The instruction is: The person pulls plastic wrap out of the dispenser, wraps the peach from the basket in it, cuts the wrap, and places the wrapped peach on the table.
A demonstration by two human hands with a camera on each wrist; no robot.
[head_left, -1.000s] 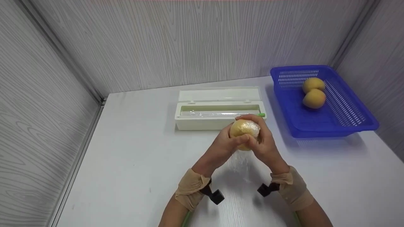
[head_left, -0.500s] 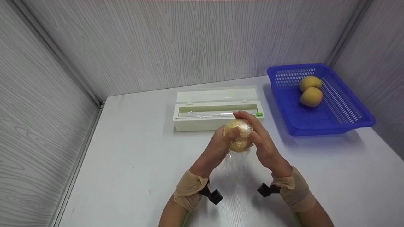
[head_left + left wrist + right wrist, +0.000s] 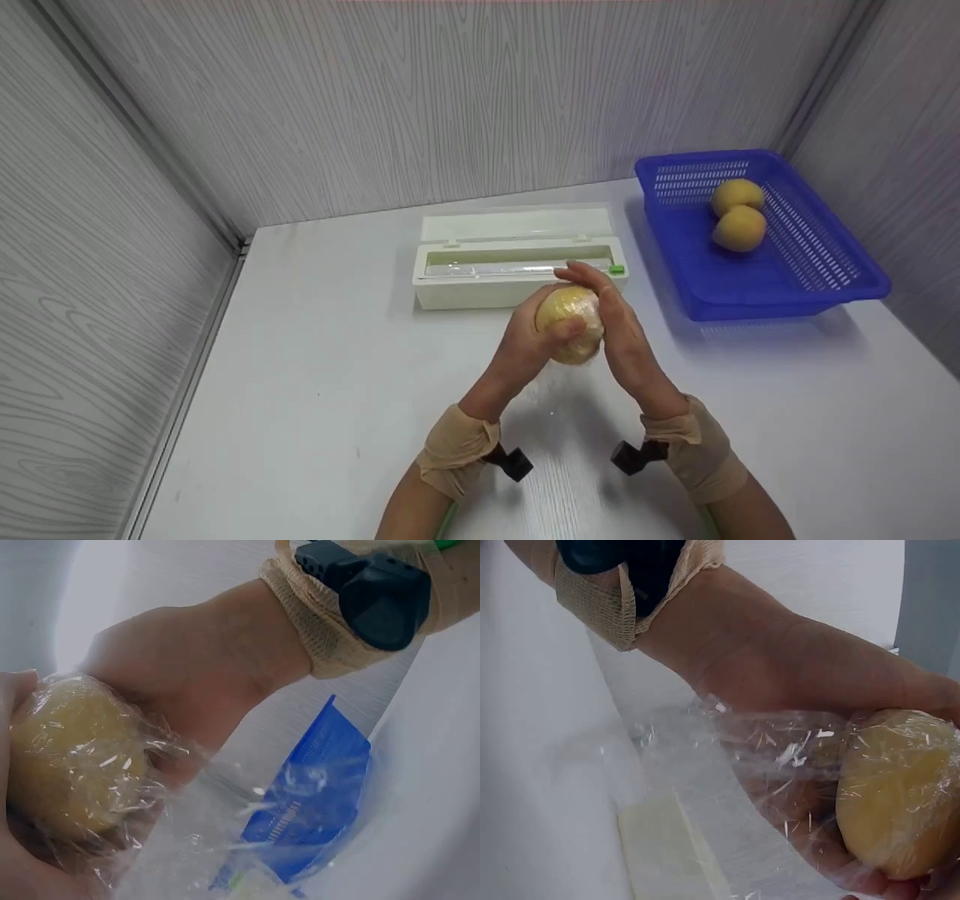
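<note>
In the head view my left hand (image 3: 519, 339) grips a yellow peach (image 3: 561, 306), its thumb across the front of the fruit. Flat against the peach's right side lies my right hand (image 3: 632, 351), with fairly straight fingers pointing up and away. Clear plastic wrap clings round the peach. A loose sheet of the wrap (image 3: 195, 829) trails off the fruit toward the wrists in the left wrist view. The right wrist view also shows this loose wrap (image 3: 682, 754) beside the wrapped peach (image 3: 896, 802). The left fingers behind the fruit are mostly hidden.
Behind the hands stands a white cling film dispenser (image 3: 487, 294), lid raised, with a film roll inside and a green slider (image 3: 616, 269) at its right end. A blue plastic basket (image 3: 694, 292) holding two yellow peaches (image 3: 740, 229) is at the right. Panels enclose the white table (image 3: 322, 360).
Both hands have shifted slightly left with the peach. The right thumb has come off the fruit's front, and the right fingers have straightened along its side. Less loose wrap shows below the peach.
</note>
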